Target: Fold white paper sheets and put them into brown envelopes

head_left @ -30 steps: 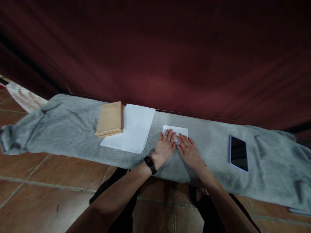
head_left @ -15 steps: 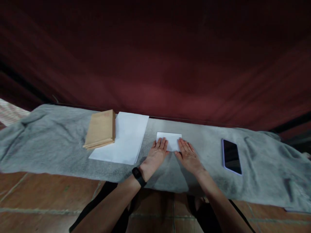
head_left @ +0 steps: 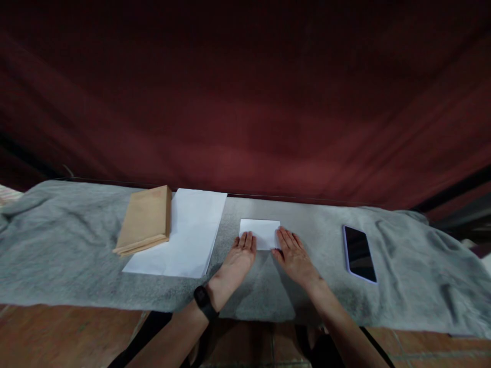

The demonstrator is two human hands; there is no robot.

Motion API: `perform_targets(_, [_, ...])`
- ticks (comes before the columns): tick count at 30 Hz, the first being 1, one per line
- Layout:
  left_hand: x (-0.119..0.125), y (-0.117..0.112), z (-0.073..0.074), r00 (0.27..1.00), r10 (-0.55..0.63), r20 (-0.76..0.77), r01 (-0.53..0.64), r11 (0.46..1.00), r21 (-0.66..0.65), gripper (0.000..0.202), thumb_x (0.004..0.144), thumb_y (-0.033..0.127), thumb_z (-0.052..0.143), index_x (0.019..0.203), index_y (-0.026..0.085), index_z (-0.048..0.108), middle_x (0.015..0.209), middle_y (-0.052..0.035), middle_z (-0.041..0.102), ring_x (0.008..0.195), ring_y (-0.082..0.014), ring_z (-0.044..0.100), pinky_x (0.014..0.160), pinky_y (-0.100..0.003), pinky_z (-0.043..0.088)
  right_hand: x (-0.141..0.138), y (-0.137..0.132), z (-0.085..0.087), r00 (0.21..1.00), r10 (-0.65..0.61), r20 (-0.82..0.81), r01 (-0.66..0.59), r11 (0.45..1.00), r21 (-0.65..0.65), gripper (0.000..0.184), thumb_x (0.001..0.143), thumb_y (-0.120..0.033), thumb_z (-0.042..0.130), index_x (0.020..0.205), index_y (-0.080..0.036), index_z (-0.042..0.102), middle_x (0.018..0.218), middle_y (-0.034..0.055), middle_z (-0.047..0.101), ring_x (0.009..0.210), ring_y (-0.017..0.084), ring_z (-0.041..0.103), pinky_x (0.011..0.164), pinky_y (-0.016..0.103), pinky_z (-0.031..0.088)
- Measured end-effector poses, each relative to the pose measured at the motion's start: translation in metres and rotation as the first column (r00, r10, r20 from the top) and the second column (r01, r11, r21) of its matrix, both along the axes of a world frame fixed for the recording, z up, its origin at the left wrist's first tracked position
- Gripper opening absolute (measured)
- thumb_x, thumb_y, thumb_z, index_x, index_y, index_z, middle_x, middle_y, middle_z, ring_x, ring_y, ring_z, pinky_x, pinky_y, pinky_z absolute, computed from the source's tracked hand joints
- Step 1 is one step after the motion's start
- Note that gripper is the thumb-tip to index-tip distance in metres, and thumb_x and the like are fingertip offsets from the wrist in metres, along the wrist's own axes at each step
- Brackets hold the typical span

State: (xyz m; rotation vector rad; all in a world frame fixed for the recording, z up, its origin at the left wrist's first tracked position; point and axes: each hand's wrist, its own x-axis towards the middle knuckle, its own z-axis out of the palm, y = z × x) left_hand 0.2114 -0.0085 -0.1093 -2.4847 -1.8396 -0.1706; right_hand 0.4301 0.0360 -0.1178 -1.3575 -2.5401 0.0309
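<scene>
Folded white paper (head_left: 261,233): on grey cloth (head_left: 76,245), 12 o'clock from my wrists. My left hand (head_left: 238,260): flat, fingers extended, tips on its 7 o'clock corner. My right hand (head_left: 293,255): flat, fingers extended, touching its 4 o'clock edge. Phone (head_left: 358,246): 3 o'clock.

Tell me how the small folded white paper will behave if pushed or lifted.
Probably very light: the folded paper lies thin and flat on the grey cloth. Likely to drag, not slide, on that fuzzy cloth. Being folded, it should flop little when lifted.
</scene>
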Motion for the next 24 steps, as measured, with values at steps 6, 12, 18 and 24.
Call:
perform_targets(6, [-0.006, -0.001, 0.012, 0.999, -0.022, -0.031, 0.020, 0.999, -0.050, 0.056, 0.086, 0.000, 0.038, 0.136, 0.013, 0.060, 0.146, -0.0202, 0.057, 0.138, -0.0302, 0.053, 0.112, -0.047, 0.047, -0.001, 0.000, 0.011, 0.999, 0.030, -0.017, -0.030, 1.000, -0.005, 0.057, 0.102, -0.038, 0.049, 0.151, -0.009, 0.046, 0.157, 0.0174, 0.046, 0.147, 0.028, 0.041, 0.123, 0.049, 0.031])
perform_targets(12, [-0.012, 0.003, 0.049, 0.995, 0.030, 0.091, -0.031, 0.999, 0.017, 0.026, 0.095, 0.009, 0.047, 0.107, 0.016, 0.069, 0.111, -0.0138, 0.074, 0.107, -0.0263, 0.070, 0.103, -0.043, 0.051, 0.000, 0.007, 0.030, 0.991, 0.084, -0.108, -0.087, 0.996, -0.020, 0.039, 0.104, -0.019, 0.039, 0.133, -0.019, 0.065, 0.138, 0.0091, 0.067, 0.127, 0.022, 0.061, 0.117, 0.042, 0.041])
perform_targets(18, [-0.027, 0.014, 0.066, 0.762, 0.140, 0.633, -0.185, 0.983, 0.006, 0.021, 0.097, 0.034, 0.057, 0.096, 0.022, 0.073, 0.096, -0.0053, 0.077, 0.092, -0.0231, 0.071, 0.086, -0.033, 0.053, 0.010, 0.018, 0.049, 0.883, 0.014, -0.469, -0.053, 0.996, -0.071, 0.031, 0.104, -0.033, 0.047, 0.112, -0.023, 0.075, 0.111, 0.0072, 0.078, 0.103, 0.023, 0.072, 0.097, 0.037, 0.054])
perform_targets(24, [-0.024, 0.023, 0.074, 0.229, 0.197, 0.953, -0.262, 0.956, -0.135, 0.026, 0.085, 0.045, 0.066, 0.081, 0.019, 0.071, 0.071, 0.0013, 0.068, 0.067, -0.0146, 0.060, 0.064, -0.024, 0.046, 0.005, 0.016, 0.059, 0.609, -0.210, -0.765, -0.048, 0.953, -0.299, 0.038, 0.095, -0.053, 0.057, 0.098, -0.021, 0.078, 0.088, 0.0037, 0.077, 0.079, 0.020, 0.068, 0.070, 0.029, 0.052])
